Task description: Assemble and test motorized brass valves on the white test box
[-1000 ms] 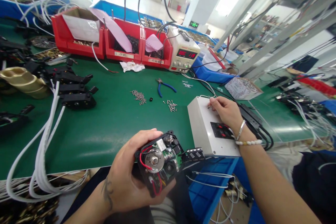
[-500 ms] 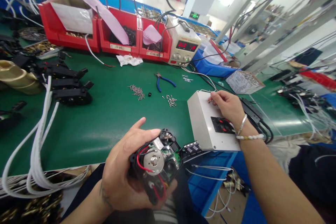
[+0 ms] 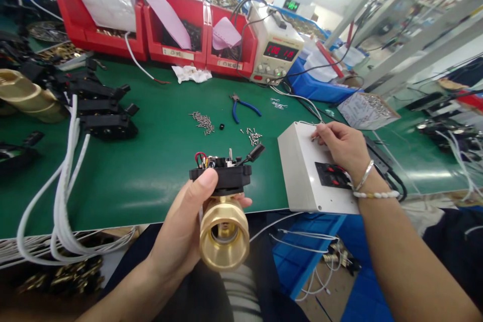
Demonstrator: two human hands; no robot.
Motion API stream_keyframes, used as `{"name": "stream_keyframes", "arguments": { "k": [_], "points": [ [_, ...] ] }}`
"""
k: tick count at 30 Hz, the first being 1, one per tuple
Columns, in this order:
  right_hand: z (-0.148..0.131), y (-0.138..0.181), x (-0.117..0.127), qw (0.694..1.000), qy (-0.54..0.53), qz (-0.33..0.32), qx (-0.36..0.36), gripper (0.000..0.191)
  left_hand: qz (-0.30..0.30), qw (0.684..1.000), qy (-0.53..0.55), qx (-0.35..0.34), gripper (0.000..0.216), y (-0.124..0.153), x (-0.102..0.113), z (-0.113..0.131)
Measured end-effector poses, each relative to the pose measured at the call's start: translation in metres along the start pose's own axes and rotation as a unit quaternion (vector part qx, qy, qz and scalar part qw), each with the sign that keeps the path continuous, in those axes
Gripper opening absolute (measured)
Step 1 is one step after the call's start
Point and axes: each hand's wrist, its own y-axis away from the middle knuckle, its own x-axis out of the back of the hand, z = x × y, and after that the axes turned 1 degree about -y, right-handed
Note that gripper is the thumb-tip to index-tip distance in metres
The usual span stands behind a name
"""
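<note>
My left hand (image 3: 184,226) is closed round a brass valve body (image 3: 224,231) with a black open actuator housing (image 3: 221,173) on top, held above the near edge of the green mat. The valve's round brass opening faces me and red wires stick up from the housing. My right hand (image 3: 341,146) rests on a white plastic box (image 3: 302,171) at the mat's right. Its fingertips are pinched at the box's far top edge, where a thin white wire comes in. What they pinch is too small to make out. A black panel with red buttons sits on the box beside my wrist.
Blue-handled pliers (image 3: 241,106) and small heaps of screws (image 3: 202,122) lie mid-mat. Red bins (image 3: 181,55) and a power supply (image 3: 275,58) line the back. Black actuator housings (image 3: 101,110), brass parts (image 3: 26,95) and white cables (image 3: 64,196) crowd the left. A blue crate (image 3: 302,256) sits below the edge.
My left hand has turned the valve unit: the open circuit side faced me before, now the brass opening faces me and the housing points up. The right hand stayed on the white box.
</note>
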Motion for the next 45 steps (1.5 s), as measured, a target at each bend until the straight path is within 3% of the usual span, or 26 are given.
{"name": "stream_keyframes", "arguments": {
  "k": [8,12,28,34,36,39,41,45],
  "points": [
    [-0.009,0.001,-0.002,0.999,-0.003,0.011,-0.050,0.037,-0.053,0.997,0.063,0.008,0.041,-0.008,0.006,-0.008],
    [-0.009,0.001,-0.003,0.998,-0.006,0.015,-0.061,0.028,-0.048,0.995,0.087,0.027,0.042,-0.010,0.004,-0.008],
    [-0.011,0.001,-0.003,0.999,-0.001,0.020,-0.037,0.040,-0.047,0.996,0.066,0.020,0.043,-0.008,0.001,-0.007],
    [-0.014,0.002,-0.003,0.998,-0.005,0.024,-0.057,0.036,-0.048,0.995,0.086,0.025,0.039,-0.011,0.002,-0.006],
    [-0.013,0.002,-0.003,0.999,0.004,0.019,-0.048,0.043,-0.046,0.994,0.089,0.030,0.039,-0.010,0.001,-0.006],
    [-0.008,0.001,-0.001,0.999,0.022,0.011,-0.022,0.068,-0.042,0.994,0.088,0.044,0.046,-0.004,0.001,-0.007],
    [-0.005,-0.002,-0.001,0.999,0.034,0.014,-0.016,0.082,-0.072,0.994,0.079,0.034,0.051,0.003,0.001,-0.008],
    [0.012,-0.010,0.002,0.997,0.073,0.023,-0.030,0.086,-0.119,0.989,0.016,-0.088,0.075,0.015,0.006,-0.006]
  ]
}}
